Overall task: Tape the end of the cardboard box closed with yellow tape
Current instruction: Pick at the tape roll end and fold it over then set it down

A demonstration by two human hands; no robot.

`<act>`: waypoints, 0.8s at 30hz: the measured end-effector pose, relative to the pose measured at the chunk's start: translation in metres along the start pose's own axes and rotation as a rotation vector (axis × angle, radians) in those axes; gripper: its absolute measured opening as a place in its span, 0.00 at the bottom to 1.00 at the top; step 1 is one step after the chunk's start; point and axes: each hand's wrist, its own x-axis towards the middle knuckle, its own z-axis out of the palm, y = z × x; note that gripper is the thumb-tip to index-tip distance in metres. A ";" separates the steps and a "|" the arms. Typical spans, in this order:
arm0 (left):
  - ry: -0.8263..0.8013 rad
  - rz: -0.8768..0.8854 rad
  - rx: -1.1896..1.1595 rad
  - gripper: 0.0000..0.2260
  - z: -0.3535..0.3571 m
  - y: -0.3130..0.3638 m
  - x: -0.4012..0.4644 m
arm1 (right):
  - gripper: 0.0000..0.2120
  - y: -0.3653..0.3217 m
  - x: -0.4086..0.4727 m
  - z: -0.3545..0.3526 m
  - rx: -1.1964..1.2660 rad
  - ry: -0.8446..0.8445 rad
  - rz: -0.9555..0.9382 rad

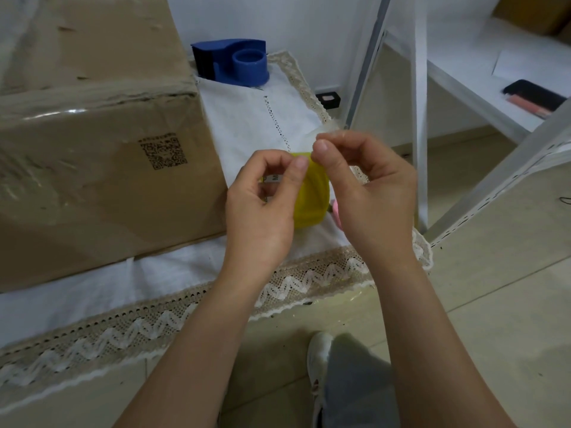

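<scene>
Head view: yellow tape roll (310, 196) held between both hands, left hand (262, 205) gripping it, right hand (367, 193) pinching its end.

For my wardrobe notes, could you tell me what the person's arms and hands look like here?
Both forearms are bare, with no sleeves in view. The left hand and right hand wear no gloves, rings or watch. The fingernails are short and unpainted.

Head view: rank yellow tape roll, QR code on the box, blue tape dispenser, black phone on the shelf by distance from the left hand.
1. Yellow tape roll: held in the left hand.
2. QR code: left, on the cardboard box side.
3. Blue plastic tape dispenser: behind, on the cloth.
4. Black phone: far right shelf.
</scene>
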 end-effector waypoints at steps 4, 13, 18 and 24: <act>0.003 -0.004 -0.015 0.06 0.002 0.002 0.000 | 0.03 0.000 -0.001 0.002 -0.047 0.013 -0.020; 0.015 -0.054 0.006 0.10 0.002 0.005 -0.002 | 0.34 -0.003 0.001 0.000 -0.034 0.028 -0.030; 0.020 -0.069 -0.032 0.10 0.006 0.008 -0.004 | 0.14 0.001 0.002 -0.003 0.024 0.004 -0.090; 0.026 -0.082 -0.030 0.10 0.004 0.005 -0.002 | 0.10 -0.001 0.001 -0.006 -0.070 -0.075 -0.067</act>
